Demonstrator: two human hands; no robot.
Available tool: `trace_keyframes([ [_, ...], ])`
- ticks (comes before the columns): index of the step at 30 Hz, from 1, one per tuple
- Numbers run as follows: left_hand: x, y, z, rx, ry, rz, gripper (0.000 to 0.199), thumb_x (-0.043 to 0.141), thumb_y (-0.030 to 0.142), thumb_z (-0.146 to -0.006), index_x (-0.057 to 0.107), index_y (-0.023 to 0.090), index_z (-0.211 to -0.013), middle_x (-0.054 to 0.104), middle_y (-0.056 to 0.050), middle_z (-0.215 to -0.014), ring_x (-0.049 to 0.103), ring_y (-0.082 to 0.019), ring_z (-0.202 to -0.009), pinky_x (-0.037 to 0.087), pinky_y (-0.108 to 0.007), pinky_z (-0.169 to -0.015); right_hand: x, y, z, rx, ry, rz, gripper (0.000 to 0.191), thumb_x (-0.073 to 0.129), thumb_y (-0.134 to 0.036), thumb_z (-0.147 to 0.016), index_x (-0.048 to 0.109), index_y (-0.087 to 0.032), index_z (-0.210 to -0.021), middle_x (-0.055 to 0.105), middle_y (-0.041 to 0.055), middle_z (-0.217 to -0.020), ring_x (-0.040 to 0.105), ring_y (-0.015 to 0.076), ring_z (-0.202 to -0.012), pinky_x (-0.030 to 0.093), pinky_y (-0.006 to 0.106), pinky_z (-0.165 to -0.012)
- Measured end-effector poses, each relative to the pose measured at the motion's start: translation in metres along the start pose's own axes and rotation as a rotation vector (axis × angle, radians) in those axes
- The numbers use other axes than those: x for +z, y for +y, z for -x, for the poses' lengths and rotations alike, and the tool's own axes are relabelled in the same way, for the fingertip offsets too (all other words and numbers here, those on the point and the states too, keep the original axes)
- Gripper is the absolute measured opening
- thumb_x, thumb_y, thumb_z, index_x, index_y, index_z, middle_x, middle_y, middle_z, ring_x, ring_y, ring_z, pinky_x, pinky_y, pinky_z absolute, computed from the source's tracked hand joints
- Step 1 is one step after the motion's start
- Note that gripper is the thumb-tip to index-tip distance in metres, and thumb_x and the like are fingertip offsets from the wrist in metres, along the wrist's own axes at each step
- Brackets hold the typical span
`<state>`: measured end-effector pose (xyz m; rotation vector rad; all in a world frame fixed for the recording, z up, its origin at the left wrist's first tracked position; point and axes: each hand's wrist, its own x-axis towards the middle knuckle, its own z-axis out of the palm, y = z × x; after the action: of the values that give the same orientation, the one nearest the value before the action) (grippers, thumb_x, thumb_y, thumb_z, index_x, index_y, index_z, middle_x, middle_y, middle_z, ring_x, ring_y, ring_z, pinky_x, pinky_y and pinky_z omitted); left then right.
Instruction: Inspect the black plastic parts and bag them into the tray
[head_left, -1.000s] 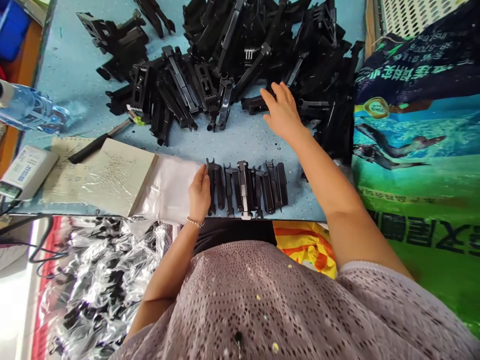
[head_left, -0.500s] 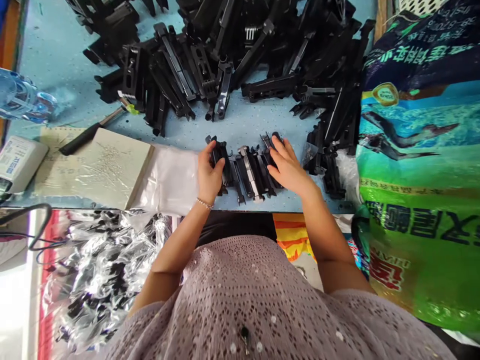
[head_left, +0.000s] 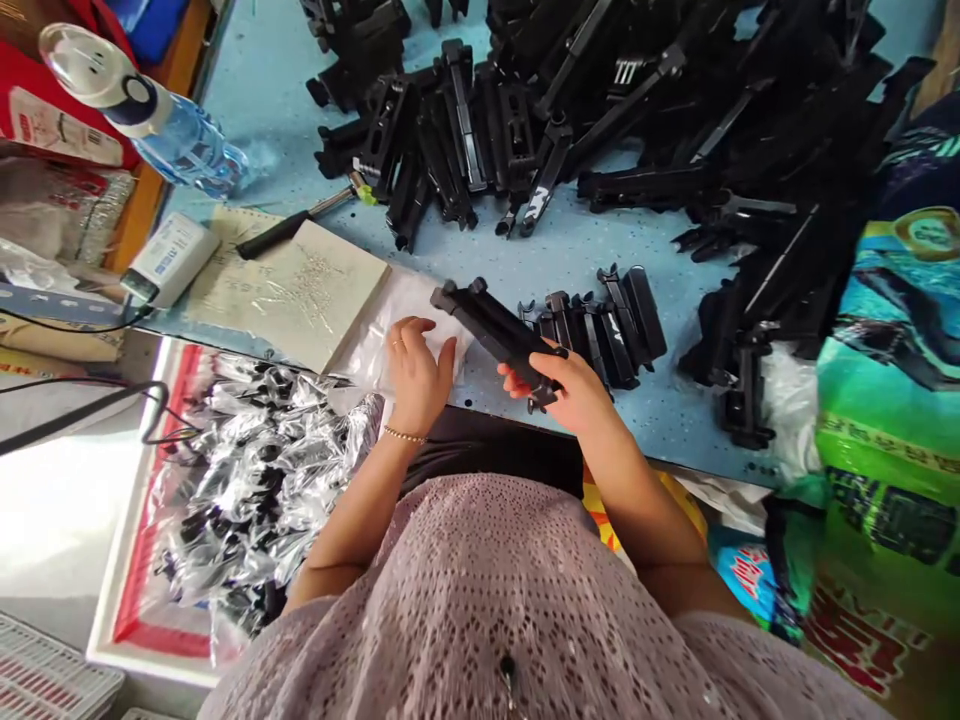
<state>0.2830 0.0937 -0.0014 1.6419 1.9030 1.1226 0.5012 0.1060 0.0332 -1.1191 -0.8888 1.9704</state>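
My right hand is closed round the lower end of a black metal part, which slants up to the left above the table. My left hand hovers over the clear plastic bags, fingers apart and with nothing in it. A short row of black parts stands side by side on the blue table, just beyond my right hand. Left of the bags lies a pale pad with small thin pieces scattered on it.
A large heap of black parts covers the far side. A water bottle, a screwdriver and a white box are at the left. Below sits a tray of bagged parts; a green sack stands right.
The view has turned toward the left. My right hand has lifted one black part off the row. My left hand has let go of the row and moved over the plastic bags.
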Motion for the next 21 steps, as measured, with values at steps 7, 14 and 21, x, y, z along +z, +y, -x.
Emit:
trace_keyframes([
  [7,-0.032,-0.026,-0.03,-0.208,-0.22,0.045,0.011,0.072,0.026,-0.084,0.066,0.019,-0.077,0.066,-0.004,-0.079,0.061,-0.018,-0.074,0.048,-0.031,-0.07,0.002,-0.006,-0.003,0.031,-0.044,-0.193,0.048,0.077,-0.051,-0.084,0.071,-0.025,-0.124,0.075,0.0057,-0.113,0.071,0.016,-0.081,0.061,0.03,-0.07],
  [14,-0.047,-0.029,-0.038,-0.408,-0.214,0.471,0.019,0.077,0.035,-0.08,0.072,0.016,-0.081,0.065,0.0,-0.067,0.057,-0.011,-0.059,0.046,-0.025,-0.057,0.04,-0.006,-0.024,0.119,-0.151,-0.266,0.036,0.074,-0.045,-0.088,0.074,-0.024,-0.118,0.073,0.0062,-0.128,0.074,0.0161,-0.086,0.062,0.028,-0.072],
  [21,-0.071,-0.02,-0.026,-0.012,-0.114,0.077,0.017,0.056,0.01,-0.088,0.07,0.02,-0.089,0.075,-0.007,-0.098,0.071,-0.021,-0.097,0.058,-0.039,-0.092,0.065,0.02,-0.065,0.153,-0.097,-0.296,0.028,0.08,-0.04,-0.082,0.074,-0.019,-0.1,0.076,0.0038,-0.096,0.071,0.0139,-0.073,0.059,0.025,-0.064],
])
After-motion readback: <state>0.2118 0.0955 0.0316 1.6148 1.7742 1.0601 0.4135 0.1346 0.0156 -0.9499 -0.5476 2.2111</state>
